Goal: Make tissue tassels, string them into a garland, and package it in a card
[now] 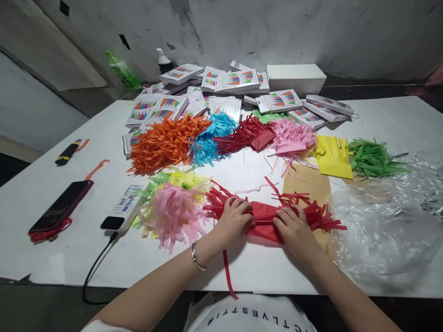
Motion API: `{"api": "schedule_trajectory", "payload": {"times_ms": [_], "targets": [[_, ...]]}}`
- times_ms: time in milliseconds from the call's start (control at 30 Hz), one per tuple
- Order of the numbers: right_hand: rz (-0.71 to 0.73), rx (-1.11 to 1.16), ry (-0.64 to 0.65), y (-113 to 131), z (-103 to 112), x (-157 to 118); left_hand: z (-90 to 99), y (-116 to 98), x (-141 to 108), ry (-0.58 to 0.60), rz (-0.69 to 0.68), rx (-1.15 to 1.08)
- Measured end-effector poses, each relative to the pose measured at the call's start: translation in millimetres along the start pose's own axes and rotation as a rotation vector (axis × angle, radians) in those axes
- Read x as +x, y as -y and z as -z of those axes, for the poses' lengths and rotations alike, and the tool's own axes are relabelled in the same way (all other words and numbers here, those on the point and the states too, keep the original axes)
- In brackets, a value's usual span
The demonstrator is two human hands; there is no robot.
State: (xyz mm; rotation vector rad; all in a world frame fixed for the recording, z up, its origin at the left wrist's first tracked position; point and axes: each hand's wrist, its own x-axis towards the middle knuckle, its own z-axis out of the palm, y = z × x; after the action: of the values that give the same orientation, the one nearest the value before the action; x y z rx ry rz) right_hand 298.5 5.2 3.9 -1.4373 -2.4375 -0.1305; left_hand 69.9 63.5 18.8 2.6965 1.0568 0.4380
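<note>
A red tissue-paper tassel (266, 213) lies across the table in front of me, its plain middle band between cut fringes at both ends. My left hand (236, 216) has its fingers curled over the band's left end, beside the fringe. At the right end, my right hand (291, 225) grips the paper in the same way, fingers bent down onto it. One loose red strip (228, 275) hangs below my left hand toward the table edge. Left of it sits a pink fringed tassel (175, 212), with yellow and light green fringe partly beneath.
Behind lie orange (166, 144), blue (213, 138), dark red (245, 134), pink, yellow and green tassels. Flat printed boxes (238, 80) are piled near the wall. Clear plastic wrap (384, 230) covers the right side. At left are a phone (61, 205) and a white cabled device (122, 210).
</note>
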Motion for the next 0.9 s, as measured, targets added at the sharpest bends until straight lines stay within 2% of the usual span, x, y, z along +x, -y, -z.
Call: {"api": "schedule_trajectory", "payload": {"times_ms": [200, 400, 467, 567, 633, 900], "targets": [[-0.195, -0.047, 0.027, 1, -5, 12, 2.9, -7, 0, 0.023, 0.210, 0.077], [-0.272, -0.093, 0.006, 3, -1, 23, -0.7, -9, 6, 0.031, 0.213, 0.159], [-0.215, -0.070, -0.012, 3, 1, 20, -1.7, -9, 6, 0.027, 0.181, 0.168], [-0.004, 0.013, -0.029, 5, 0, 17, -1.7, -7, 6, 0.042, 0.099, 0.161], [0.079, 0.044, -0.032, 7, -3, 17, -0.7, -6, 6, 0.045, 0.048, 0.162], [0.034, 0.076, -0.052, 13, -11, 22, -3.6, 0, 6, -0.027, -0.108, 0.172]]}}
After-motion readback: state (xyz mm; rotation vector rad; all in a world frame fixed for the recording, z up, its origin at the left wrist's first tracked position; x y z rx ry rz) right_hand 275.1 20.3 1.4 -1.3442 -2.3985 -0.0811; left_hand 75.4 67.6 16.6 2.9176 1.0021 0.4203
